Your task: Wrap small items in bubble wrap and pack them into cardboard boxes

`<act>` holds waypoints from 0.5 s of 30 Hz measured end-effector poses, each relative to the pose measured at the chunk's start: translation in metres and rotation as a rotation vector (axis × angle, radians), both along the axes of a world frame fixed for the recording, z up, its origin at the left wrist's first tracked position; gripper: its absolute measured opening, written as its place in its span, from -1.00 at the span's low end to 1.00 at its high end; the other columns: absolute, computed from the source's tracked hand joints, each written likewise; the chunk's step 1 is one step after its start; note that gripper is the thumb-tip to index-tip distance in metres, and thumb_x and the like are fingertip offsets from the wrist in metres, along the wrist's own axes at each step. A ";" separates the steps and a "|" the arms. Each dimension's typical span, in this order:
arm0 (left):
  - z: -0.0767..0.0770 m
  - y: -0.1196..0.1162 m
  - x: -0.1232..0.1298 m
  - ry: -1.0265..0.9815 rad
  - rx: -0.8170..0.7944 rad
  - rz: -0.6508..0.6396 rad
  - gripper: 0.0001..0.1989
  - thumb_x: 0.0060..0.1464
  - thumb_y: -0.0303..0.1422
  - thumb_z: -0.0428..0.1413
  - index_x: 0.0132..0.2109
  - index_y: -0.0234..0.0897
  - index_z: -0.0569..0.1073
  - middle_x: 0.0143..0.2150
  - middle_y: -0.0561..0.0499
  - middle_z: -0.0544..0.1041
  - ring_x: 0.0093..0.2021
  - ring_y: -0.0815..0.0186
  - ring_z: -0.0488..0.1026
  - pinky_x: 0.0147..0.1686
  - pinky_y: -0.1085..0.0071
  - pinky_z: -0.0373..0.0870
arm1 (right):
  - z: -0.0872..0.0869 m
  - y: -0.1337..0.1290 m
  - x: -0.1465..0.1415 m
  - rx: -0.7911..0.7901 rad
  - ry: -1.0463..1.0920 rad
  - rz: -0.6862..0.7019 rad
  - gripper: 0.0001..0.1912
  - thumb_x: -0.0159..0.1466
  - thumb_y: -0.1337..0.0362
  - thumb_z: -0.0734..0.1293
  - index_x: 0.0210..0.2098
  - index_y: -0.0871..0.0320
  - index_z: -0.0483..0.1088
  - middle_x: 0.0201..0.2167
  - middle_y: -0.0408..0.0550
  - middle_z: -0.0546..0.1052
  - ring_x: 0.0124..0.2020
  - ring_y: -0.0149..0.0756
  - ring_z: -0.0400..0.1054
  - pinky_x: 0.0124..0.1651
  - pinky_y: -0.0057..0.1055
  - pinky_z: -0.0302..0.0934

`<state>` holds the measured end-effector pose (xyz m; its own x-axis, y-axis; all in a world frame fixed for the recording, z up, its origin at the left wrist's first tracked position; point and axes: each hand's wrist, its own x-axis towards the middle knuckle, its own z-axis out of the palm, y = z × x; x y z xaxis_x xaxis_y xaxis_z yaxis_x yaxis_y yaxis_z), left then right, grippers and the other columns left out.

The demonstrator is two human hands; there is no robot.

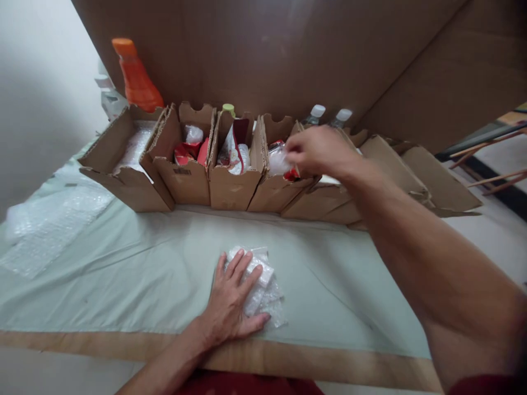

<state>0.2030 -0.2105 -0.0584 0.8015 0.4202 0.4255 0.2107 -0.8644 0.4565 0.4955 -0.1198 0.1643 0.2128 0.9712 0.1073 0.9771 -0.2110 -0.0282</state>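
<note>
My left hand (233, 296) lies flat with its fingers spread on small pieces of bubble wrap (272, 302) near the table's front edge. Part of the wrap is hidden under my palm and fingers. Over the fourth cardboard box (274, 195) from the left, my right hand (313, 151) reaches in with its fingers pinched together. A translucent plastic packet (280, 160) is at those fingertips, with red wrapping around it in the box. Blur hides exactly what the right fingers grip.
More open cardboard boxes (189, 184) stand in a row along the back, holding red and white packets. Behind them rise an orange bottle (140, 82) and two white-capped bottles (317, 111). Loose bubble wrap (57, 225) lies at left on the pale green cloth (164, 263).
</note>
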 end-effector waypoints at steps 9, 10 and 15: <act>0.003 -0.013 -0.020 -0.417 0.021 0.336 0.01 0.11 0.14 0.12 0.52 0.07 -0.23 0.62 -0.02 -0.41 0.57 -0.27 -0.30 0.42 -0.41 -0.16 | -0.077 -0.148 -0.080 0.390 0.569 0.207 -0.79 0.33 0.34 0.33 -0.16 -0.08 0.58 -0.24 -0.13 0.67 -0.23 -0.18 0.54 -0.10 -0.16 0.33; 0.003 -0.012 -0.020 -0.429 0.036 0.334 -0.05 0.17 0.07 0.10 0.52 0.04 -0.19 0.62 -0.04 -0.38 0.57 -0.25 -0.29 0.42 -0.41 -0.19 | -0.093 -0.149 -0.085 0.183 0.580 0.290 -0.78 0.33 0.32 0.33 -0.12 -0.07 0.58 -0.21 -0.12 0.68 -0.18 -0.16 0.55 -0.05 -0.12 0.33; 0.004 -0.003 -0.010 -0.160 0.044 0.287 -0.48 0.22 -0.28 0.16 0.30 -0.13 0.33 0.36 -0.23 0.40 0.41 -0.15 0.25 0.40 -0.37 -0.13 | -0.071 -0.130 -0.070 -0.090 0.432 0.314 -0.63 0.35 0.16 0.36 0.14 -0.06 0.53 -0.14 -0.07 0.68 -0.20 -0.16 0.54 0.00 -0.11 0.33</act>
<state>0.1929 -0.2132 -0.0542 0.5751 0.5974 0.5590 0.3770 -0.7999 0.4670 0.4254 -0.2501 0.0933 -0.0832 0.9965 -0.0118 0.8970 0.0697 -0.4365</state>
